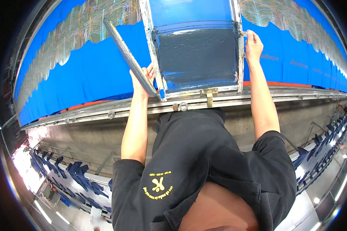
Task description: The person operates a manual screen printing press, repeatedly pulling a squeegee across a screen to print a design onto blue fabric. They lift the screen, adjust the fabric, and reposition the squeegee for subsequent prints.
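Head view: the left hand is wrapped around the lower part of a long, dark-edged blade, which slants up and to the left, its upper end well beyond the fingers and its lower end just below the palm. Those fingertips show on the blade's right side, near the left edge of a frame; whether they touch it, I cannot tell. Opposite, the right hand grasps the frame's right edge, thumb and forefinger pinched together near a small metal peg, other fingers curled. Between the hands, dark ink covers much of the frame's inside. The frame lies over blue cloth, its near edge beside a metal rail.
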Demonstrator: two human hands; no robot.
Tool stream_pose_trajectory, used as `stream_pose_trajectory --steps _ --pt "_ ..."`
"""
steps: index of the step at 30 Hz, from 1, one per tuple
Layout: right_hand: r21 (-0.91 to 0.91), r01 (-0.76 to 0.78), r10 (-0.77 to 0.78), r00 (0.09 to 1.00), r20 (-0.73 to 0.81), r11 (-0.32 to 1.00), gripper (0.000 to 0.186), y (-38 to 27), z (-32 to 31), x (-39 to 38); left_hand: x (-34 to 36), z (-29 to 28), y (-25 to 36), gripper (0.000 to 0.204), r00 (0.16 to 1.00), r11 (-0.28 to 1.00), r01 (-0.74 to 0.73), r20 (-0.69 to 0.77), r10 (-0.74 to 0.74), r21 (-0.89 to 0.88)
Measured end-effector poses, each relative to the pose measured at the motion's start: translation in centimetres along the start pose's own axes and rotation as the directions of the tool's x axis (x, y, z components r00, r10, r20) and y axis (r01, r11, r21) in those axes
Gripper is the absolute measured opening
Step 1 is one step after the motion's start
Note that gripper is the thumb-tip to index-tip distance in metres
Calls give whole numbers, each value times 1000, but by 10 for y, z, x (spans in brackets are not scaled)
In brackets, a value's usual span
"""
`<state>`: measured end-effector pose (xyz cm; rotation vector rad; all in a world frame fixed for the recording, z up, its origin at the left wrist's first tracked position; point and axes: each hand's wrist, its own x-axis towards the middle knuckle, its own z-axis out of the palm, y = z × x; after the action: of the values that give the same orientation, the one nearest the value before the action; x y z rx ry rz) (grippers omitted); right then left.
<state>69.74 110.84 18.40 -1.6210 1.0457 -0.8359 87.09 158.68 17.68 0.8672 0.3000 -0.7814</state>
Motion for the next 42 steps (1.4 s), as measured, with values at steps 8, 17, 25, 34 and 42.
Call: stream_pose_trajectory --steps 8,17,25,34,42 --pt "103 -146 146 989 7 984 28 -10 32 -52 -15 -47 25 51 960 996 -85 265 92 -40" --pt "-52 6 -6 1000 12 999 38 12 73 -64 -60 3 67 64 930 977 -168 -307 202 133" --pt "-277 9 37 986 160 961 43 44 87 -58 -107 42 79 69 866 872 -394 -202 458 290" --pt "-346 -36 107 977 187 937 38 12 81 -73 -104 77 83 40 872 318 -250 70 484 914" --pt "-376 -46 120 977 175 925 37 21 83 -69 -29 118 104 39 774 -528 -409 589 230 744"
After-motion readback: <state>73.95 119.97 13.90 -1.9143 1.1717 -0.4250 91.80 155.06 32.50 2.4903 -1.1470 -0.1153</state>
